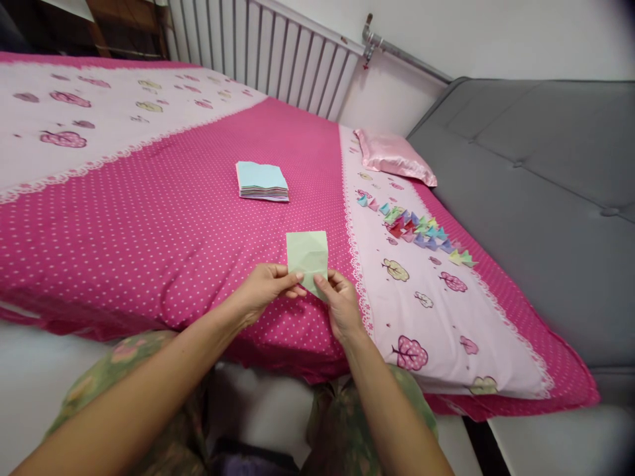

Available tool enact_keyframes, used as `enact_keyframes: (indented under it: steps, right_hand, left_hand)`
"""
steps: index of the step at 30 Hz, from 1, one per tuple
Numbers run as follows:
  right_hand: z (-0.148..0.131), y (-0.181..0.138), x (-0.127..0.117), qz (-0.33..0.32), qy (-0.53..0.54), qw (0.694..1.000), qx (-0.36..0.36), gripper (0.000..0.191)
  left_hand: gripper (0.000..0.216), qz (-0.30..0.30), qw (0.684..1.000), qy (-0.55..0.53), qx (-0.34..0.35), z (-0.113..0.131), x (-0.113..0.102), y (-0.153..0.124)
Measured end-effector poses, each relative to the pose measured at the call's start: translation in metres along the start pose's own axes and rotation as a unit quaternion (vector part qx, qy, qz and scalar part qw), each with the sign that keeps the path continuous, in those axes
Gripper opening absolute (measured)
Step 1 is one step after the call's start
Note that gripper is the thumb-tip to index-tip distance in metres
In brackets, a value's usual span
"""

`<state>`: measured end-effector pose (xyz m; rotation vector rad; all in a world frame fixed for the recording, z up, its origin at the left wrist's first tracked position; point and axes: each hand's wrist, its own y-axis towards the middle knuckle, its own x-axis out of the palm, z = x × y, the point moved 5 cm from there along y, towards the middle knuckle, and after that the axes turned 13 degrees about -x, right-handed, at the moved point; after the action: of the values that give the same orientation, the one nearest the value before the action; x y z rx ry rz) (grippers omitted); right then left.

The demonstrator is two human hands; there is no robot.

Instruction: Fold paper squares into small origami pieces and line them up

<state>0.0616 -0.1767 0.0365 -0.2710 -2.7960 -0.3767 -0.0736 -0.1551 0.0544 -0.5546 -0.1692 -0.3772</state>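
A pale green square of paper [307,250] with faint creases is held up above the near edge of the bed. My left hand [274,285] pinches its lower left corner, thumb on top. At the lower right edge, my right hand [342,301] grips the same sheet between thumb and fingers. Beyond the hands lies a stack of coloured paper [262,180], light blue on top. Off to the right, several small folded paper shapes [417,228] in many colours sit close together in rows.
The bed carries a pink dotted sheet [188,198] with white printed bands. A pink satin pillow [394,157] rests by the grey padded headboard [536,158]. Along the wall stands a white radiator [278,53] with a pipe and valve.
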Motion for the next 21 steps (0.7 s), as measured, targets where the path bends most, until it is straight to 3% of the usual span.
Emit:
enact_keyframes:
  steps: [11,21]
  right_hand:
    - [-0.0007,0.0001,0.0001,0.005,-0.006,1.0,0.023,0.017]
    - [-0.0004,0.0017,-0.0077,0.019,-0.057,0.998,0.027,0.023]
  left_hand:
    - [0.026,-0.033,0.996,-0.082,0.016,-0.0013,0.0018,0.0024]
    - [0.02,-0.074,0.995,-0.057,0.039,0.0026,0.0084,-0.0011]
